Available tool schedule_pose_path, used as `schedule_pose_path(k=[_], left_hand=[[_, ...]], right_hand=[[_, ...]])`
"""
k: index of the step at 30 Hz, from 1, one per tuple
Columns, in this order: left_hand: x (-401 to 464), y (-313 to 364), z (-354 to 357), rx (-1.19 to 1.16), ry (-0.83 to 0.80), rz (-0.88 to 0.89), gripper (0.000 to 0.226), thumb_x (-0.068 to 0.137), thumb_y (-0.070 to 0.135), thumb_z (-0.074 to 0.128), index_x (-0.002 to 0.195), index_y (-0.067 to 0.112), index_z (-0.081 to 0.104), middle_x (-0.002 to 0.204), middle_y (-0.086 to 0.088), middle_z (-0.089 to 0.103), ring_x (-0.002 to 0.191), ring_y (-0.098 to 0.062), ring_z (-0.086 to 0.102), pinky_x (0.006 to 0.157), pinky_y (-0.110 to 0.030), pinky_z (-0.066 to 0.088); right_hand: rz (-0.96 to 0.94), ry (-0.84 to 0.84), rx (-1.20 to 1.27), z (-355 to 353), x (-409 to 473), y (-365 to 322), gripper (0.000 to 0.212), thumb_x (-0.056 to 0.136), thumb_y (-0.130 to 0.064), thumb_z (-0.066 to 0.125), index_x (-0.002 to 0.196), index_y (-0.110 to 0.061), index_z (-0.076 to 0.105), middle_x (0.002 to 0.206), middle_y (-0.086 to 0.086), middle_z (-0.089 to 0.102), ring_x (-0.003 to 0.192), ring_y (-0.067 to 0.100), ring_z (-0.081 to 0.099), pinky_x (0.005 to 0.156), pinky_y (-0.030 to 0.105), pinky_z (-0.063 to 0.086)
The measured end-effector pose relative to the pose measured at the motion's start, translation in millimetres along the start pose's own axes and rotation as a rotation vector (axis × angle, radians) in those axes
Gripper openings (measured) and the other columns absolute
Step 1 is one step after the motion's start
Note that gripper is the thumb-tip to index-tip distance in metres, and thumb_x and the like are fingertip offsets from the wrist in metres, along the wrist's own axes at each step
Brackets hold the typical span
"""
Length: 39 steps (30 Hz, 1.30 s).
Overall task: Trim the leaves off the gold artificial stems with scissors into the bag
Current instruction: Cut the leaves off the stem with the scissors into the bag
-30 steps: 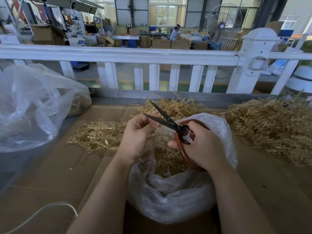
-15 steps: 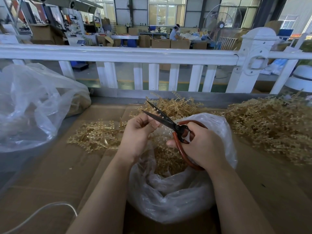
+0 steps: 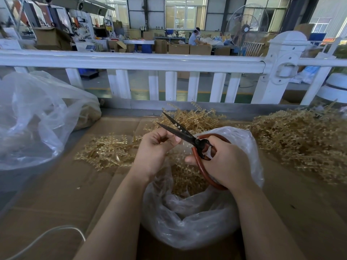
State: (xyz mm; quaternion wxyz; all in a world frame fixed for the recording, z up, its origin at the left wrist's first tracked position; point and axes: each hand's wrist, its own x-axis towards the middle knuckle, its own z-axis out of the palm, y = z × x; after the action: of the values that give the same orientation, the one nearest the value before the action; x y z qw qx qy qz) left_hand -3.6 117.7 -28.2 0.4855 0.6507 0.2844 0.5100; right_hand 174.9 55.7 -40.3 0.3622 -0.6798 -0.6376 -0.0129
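My right hand [image 3: 223,164] grips the red handles of black-bladed scissors [image 3: 180,131], whose blades stand apart and point up-left. My left hand [image 3: 155,149] is curled just under the blades, pinching something thin that I cannot make out, above the open clear plastic bag [image 3: 191,222]. Gold cuttings [image 3: 185,179] lie inside the bag. Heaps of gold stems lie on the cardboard: one at the left [image 3: 107,152], one behind the hands [image 3: 195,119], a large one at the right [image 3: 300,143].
A big crumpled clear bag [image 3: 35,121] fills the left side. A white fence rail [image 3: 131,61] runs along the table's far edge. A white cable [image 3: 47,235] lies at the near left. Brown cardboard [image 3: 62,194] covers the table.
The scissors and both hands have stayed over the bag; the blades have shifted slightly and remain apart.
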Motion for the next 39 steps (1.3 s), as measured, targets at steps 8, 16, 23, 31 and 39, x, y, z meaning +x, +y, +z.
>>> schedule_pose_path(k=[8, 16, 23, 31, 39], left_hand=[[-0.5, 0.0, -0.2, -0.025, -0.028, 0.001, 0.005, 0.093, 0.001, 0.061, 0.091, 0.001, 0.065, 0.077, 0.000, 0.070, 0.078, -0.012, 0.065, 0.076, -0.022, 0.051], [0.1, 1.1, 4.2, 0.004, 0.082, 0.089, 0.020, 0.099, -0.002, 0.049, 0.098, 0.009, 0.065, 0.071, -0.003, 0.071, 0.069, -0.015, 0.067, 0.068, -0.027, 0.054], [1.3, -3.3, 3.5, -0.117, 0.086, 0.023, 0.021, 0.099, 0.004, 0.051, 0.089, 0.010, 0.068, 0.074, 0.000, 0.069, 0.067, -0.011, 0.060, 0.066, -0.021, 0.050], [1.9, -5.4, 4.2, -0.116, 0.074, 0.049, 0.015, 0.099, 0.004, 0.053, 0.095, -0.004, 0.065, 0.075, 0.000, 0.069, 0.069, -0.009, 0.060, 0.068, -0.020, 0.049], [-0.6, -1.4, 8.3, -0.072, 0.062, 0.056, 0.017, 0.097, 0.001, 0.053, 0.083, 0.001, 0.063, 0.073, -0.001, 0.069, 0.068, -0.008, 0.060, 0.068, -0.019, 0.048]], right_hand=[[0.016, 0.002, 0.046, 2.6, -0.5, 2.8, 0.067, 0.056, -0.103, 0.039, 0.094, -0.050, 0.056, 0.076, -0.038, 0.055, 0.076, -0.017, 0.050, 0.065, 0.005, 0.032], [0.016, -0.026, 0.061, 0.3, 0.3, 2.3, 0.066, 0.056, -0.101, 0.043, 0.093, -0.049, 0.059, 0.078, -0.034, 0.059, 0.078, -0.014, 0.054, 0.066, 0.007, 0.036], [0.017, -0.015, 0.073, -1.1, -0.3, -0.7, 0.083, 0.054, -0.103, 0.039, 0.105, -0.044, 0.067, 0.073, -0.040, 0.052, 0.075, -0.020, 0.050, 0.067, 0.003, 0.034], [0.010, -0.029, 0.064, -0.8, 0.2, 1.1, 0.075, 0.058, -0.100, 0.043, 0.105, -0.045, 0.064, 0.079, -0.036, 0.056, 0.079, -0.018, 0.050, 0.069, 0.006, 0.034], [0.017, -0.016, 0.077, 0.2, 0.1, 0.8, 0.080, 0.058, -0.103, 0.037, 0.104, -0.043, 0.063, 0.079, -0.034, 0.055, 0.079, -0.011, 0.053, 0.070, 0.008, 0.037]])
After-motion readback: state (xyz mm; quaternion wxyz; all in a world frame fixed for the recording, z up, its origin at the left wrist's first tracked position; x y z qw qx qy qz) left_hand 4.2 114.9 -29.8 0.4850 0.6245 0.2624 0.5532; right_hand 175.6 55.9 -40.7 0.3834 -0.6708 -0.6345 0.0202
